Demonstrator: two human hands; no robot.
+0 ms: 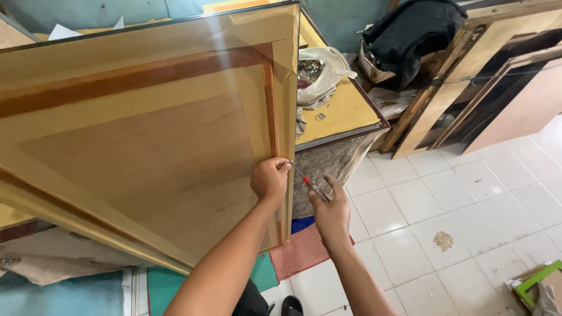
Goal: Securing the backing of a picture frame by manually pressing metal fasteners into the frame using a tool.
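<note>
- A large wooden frame with a plywood back and a glossy, reflective face is seen tilted up off a yellow table, its right edge turned toward the wearer.
- The left hand is closed around that right edge near the lower corner, fingers curled over the rim and pinching what seems to be a small metal fastener — too small to be told for certain.
- The right hand is closed on a screwdriver with a red-marked shaft, the tip aimed at the spot by the left fingers.
- A slip can be judged the main risk: the tip is pointed close to the left fingertips, and a skid off the fastener could be driven into them or into the frame's edge. The frame is held by one hand only, so a hard push could also tip it, and the glossy face could be cracked.
- Below the hands, a red mat and a green mat are laid on a white tiled floor, stained in one spot.
- A patterned cloth is draped over the table's near end; a white bag is left on top.
- Farther back, board offcuts and frames are stacked against the wall — a black cloth is thrown over them.
</note>
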